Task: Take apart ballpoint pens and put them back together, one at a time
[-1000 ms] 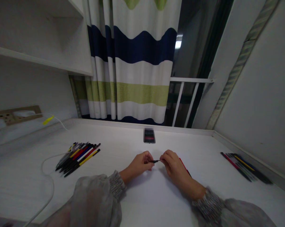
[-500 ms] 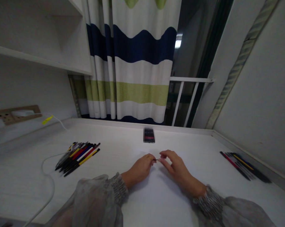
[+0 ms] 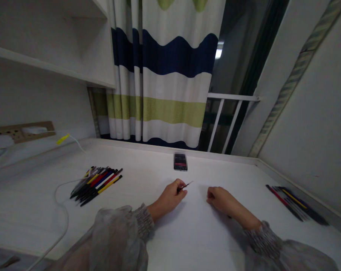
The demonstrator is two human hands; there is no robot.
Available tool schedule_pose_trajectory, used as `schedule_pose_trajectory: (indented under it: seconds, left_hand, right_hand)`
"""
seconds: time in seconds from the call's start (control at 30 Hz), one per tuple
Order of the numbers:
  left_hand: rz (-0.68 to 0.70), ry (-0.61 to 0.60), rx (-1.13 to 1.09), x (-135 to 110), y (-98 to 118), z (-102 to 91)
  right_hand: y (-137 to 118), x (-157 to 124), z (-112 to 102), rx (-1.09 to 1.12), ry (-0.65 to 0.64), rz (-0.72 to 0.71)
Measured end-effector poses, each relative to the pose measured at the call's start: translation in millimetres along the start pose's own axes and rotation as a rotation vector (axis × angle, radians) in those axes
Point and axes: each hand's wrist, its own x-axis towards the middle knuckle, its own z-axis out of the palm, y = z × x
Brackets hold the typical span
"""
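Note:
Between the thumb and fingers of my left hand is a thin dark pen refill with a pale end, pointing up to the right. My right hand is apart from it, over the white paper, with the fingers curled together; whatever they may hold is hidden. A small dark piece shows beneath my right wrist, too little of it visible to name. Both hands are low over the white sheet of paper on the desk.
A pile of pens lies on the left, crossed by a white cable. More pens and thin dark parts lie at right near the wall. A phone with a blurred screen rests behind my hands on the white desk.
My right hand has come away to the right from the refill and its fingers have curled in. The refill stays in my left hand, now tilted upward. The whole view has shifted slightly.

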Motion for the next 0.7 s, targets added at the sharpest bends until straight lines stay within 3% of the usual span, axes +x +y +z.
schedule_pose_trajectory:
  seconds: [0.13, 0.3, 0.53, 0.7]
  left_hand:
    - [0.022, -0.04, -0.024, 0, 2, -0.4]
    - [0.0, -0.1, -0.014, -2, 3, -0.4]
    - [0.011, -0.154, -0.051, -2, -1, 0.7]
    - [0.001, -0.163, -0.06, -2, 0, 1.0]
  right_hand:
    - [-7, -2, 3, 0.025, 0.009, -0.062]
    - [-20, -5, 1, 0.182, 0.192, -0.202]
    - [-43, -16, 3, 0.512, 0.248, -0.427]
    - [-49, -20, 6, 0.568, 0.258, -0.452]
